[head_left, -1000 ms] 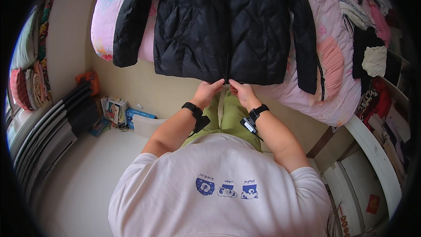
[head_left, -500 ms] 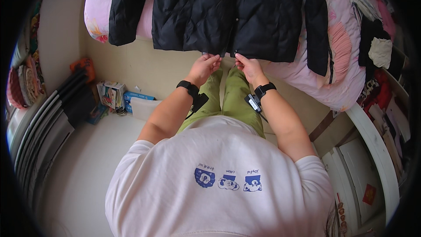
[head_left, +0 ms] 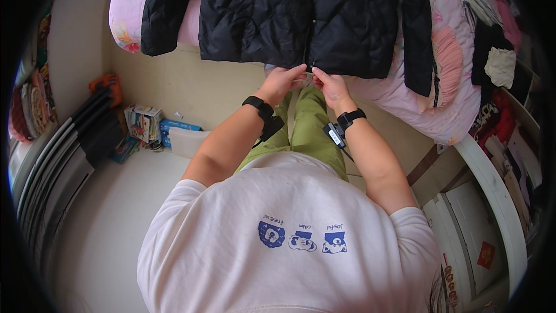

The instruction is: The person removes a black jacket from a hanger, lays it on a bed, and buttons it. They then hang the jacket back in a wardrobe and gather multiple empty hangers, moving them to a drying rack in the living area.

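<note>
A black quilted jacket lies spread on the bed, its sleeves out to either side and its bottom hem toward me. Small snaps run down its front opening. My left hand pinches the hem at the lower end of the front opening, thumb on top. Right beside it, my right hand is closed on the other front edge at the same spot. The fingertips of both hands nearly meet there. Whatever small fastener part lies between them is too small to make out.
Pink floral bedding covers the bed under the jacket. To the right sit a black garment with a pale cloth and shelves of clothes. On the left stand dark folded panels, an orange bag and a blue box.
My left hand has moved right along the hem, up against my right hand, and the two front edges are now together. My right hand has barely moved.
</note>
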`<action>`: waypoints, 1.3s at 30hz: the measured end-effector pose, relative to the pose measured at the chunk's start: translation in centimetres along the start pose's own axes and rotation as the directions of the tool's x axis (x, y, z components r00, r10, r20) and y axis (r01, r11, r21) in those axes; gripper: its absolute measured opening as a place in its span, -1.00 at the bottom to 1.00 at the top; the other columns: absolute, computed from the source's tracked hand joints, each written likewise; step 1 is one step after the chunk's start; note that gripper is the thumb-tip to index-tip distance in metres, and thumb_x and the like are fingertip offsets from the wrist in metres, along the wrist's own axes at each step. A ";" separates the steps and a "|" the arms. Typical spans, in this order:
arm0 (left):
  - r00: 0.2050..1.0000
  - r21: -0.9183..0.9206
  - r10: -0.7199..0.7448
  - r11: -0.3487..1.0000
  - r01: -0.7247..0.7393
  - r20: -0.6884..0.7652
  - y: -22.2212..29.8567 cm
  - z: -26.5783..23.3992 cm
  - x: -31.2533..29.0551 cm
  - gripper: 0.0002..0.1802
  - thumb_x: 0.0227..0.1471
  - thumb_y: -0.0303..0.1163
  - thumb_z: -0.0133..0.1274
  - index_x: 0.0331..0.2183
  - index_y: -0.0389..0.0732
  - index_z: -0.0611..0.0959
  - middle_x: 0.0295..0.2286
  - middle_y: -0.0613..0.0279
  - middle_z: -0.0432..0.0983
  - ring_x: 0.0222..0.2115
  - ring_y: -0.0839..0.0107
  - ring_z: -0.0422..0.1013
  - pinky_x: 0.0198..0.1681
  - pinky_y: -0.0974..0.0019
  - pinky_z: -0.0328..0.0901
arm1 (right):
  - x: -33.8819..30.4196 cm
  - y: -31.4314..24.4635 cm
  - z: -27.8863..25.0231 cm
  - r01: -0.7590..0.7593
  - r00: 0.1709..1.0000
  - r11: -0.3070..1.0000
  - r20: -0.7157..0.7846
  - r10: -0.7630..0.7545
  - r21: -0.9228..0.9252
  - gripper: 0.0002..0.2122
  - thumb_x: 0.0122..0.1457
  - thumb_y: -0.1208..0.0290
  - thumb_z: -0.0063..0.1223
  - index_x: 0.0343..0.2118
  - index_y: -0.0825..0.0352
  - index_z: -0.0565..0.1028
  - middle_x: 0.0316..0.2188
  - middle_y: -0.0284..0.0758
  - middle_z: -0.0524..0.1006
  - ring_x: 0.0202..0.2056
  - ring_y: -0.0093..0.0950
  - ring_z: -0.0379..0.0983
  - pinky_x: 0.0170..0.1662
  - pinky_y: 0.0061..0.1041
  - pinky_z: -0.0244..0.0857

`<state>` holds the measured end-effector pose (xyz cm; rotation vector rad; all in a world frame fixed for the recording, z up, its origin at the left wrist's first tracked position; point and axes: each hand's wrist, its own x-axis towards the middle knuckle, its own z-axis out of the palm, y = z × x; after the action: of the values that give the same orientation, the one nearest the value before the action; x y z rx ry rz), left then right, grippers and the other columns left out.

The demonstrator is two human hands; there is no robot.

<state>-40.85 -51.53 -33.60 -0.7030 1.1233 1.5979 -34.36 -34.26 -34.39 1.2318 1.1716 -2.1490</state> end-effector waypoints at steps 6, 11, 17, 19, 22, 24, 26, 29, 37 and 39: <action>0.992 -0.147 0.084 0.984 -0.097 -0.095 -0.5 0.1 0.7 -0.71 0.14 -0.20 0.16 -0.35 -0.27 0.64 -0.39 0.25 0.56 -0.35 0.47 0.46 -0.23 0.43 0.36 | -0.2 -0.5 0.7 0.044 0.997 0.995 -0.059 -0.049 -0.085 -0.86 0.10 0.33 0.29 -0.44 0.27 0.59 -0.51 -0.50 0.53 -0.49 -0.66 0.38 -0.40 -0.63 0.21; 0.987 -0.119 0.159 0.980 -0.157 0.004 -1.2 1.3 -0.3 -0.64 0.08 -0.18 0.23 -0.42 -0.35 0.65 -0.47 0.28 0.56 -0.44 0.53 0.42 -0.27 0.46 0.31 | 0.0 -0.4 1.4 0.058 0.998 0.997 -0.004 -0.058 -0.049 -0.85 0.11 0.35 0.27 -0.46 0.31 0.58 -0.52 -0.50 0.51 -0.52 -0.66 0.35 -0.42 -0.63 0.20; 0.977 0.167 0.116 0.982 -0.086 -0.178 -0.6 0.8 0.5 -0.65 0.06 -0.21 0.26 -0.45 -0.35 0.63 -0.49 0.29 0.54 -0.47 0.57 0.41 -0.39 0.48 0.32 | -0.2 -0.8 1.2 0.063 0.998 0.988 0.006 -0.063 -0.142 -0.83 0.14 0.30 0.24 -0.44 0.29 0.58 -0.51 -0.49 0.53 -0.49 -0.67 0.39 -0.38 -0.64 0.26; 0.976 0.192 0.112 0.978 -0.075 -0.189 -0.7 0.6 1.0 -0.63 0.05 -0.20 0.27 -0.43 -0.37 0.65 -0.50 0.30 0.54 -0.49 0.58 0.40 -0.42 0.49 0.30 | -0.2 -1.0 1.1 0.034 0.999 0.990 0.007 -0.033 -0.135 -0.82 0.15 0.28 0.23 -0.40 0.30 0.58 -0.48 -0.49 0.54 -0.47 -0.66 0.41 -0.34 -0.63 0.28; 0.977 0.239 0.107 0.969 -0.061 -0.185 -1.0 0.6 1.5 -0.62 0.03 -0.21 0.29 -0.38 -0.41 0.66 -0.47 0.30 0.56 -0.50 0.59 0.39 -0.42 0.50 0.28 | 0.1 -0.9 0.9 0.030 0.999 0.988 0.035 -0.025 -0.150 -0.79 0.16 0.24 0.22 -0.35 0.31 0.59 -0.45 -0.47 0.55 -0.44 -0.64 0.43 -0.31 -0.61 0.30; 0.995 0.286 0.079 0.957 -0.056 -0.067 -0.8 0.7 1.3 -0.73 0.08 -0.23 0.20 -0.34 -0.27 0.68 -0.49 0.39 0.53 -0.51 0.61 0.36 -0.43 0.52 0.24 | 0.4 -0.7 0.8 0.047 0.992 0.986 0.125 -0.027 -0.158 -0.78 0.17 0.26 0.20 -0.29 0.33 0.58 -0.41 -0.45 0.56 -0.41 -0.61 0.44 -0.30 -0.61 0.30; 0.993 0.367 -0.006 0.930 -0.038 0.118 -0.1 0.6 0.5 -0.80 0.10 -0.22 0.13 -0.36 -0.14 0.67 -0.54 0.45 0.49 -0.56 0.62 0.32 -0.47 0.52 0.21 | 0.9 -0.6 0.9 -0.030 0.998 0.910 0.030 0.046 -0.412 -0.70 0.17 0.15 0.16 -0.43 0.34 0.59 -0.55 -0.39 0.55 -0.54 -0.56 0.43 -0.43 -0.56 0.29; 0.996 0.652 -0.012 0.756 -0.050 0.090 1.7 1.1 -1.2 -0.74 0.10 -0.22 0.13 -0.49 -0.19 0.60 -0.61 0.38 0.48 -0.61 0.54 0.32 -0.52 0.39 0.24 | 1.2 -1.6 0.7 -0.084 0.986 0.664 0.036 0.165 -0.743 -0.59 0.14 0.04 0.09 -0.58 0.35 0.57 -0.70 -0.33 0.48 -0.68 -0.49 0.37 -0.58 -0.46 0.23; 0.270 0.923 0.963 0.084 -0.375 0.022 11.3 -2.9 -0.8 -0.69 -0.12 -0.32 0.18 -0.27 -0.20 0.57 -0.19 0.04 0.47 -0.14 0.06 0.40 -0.07 0.10 0.30 | 1.6 -8.4 3.0 0.418 0.875 0.523 0.174 -0.453 -0.743 -0.77 0.18 0.32 0.16 -0.53 0.35 0.50 -0.69 -0.46 0.40 -0.59 -0.64 0.32 -0.46 -0.61 0.24; 0.139 0.978 0.984 0.131 -0.160 -0.109 13.3 -7.0 0.9 -0.50 -0.13 -0.24 0.22 -0.13 -0.26 0.52 -0.17 -0.01 0.46 -0.09 0.00 0.37 0.01 0.09 0.28 | 2.9 -11.1 2.5 0.466 0.759 0.464 0.071 -0.648 -0.753 -0.79 0.09 0.27 0.21 -0.45 0.32 0.51 -0.52 -0.29 0.53 -0.46 -0.39 0.46 -0.36 -0.42 0.34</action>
<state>-54.35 -58.21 -32.85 -0.0718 3.1664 0.9854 -44.72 -29.80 -30.98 0.7428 2.5352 -1.5251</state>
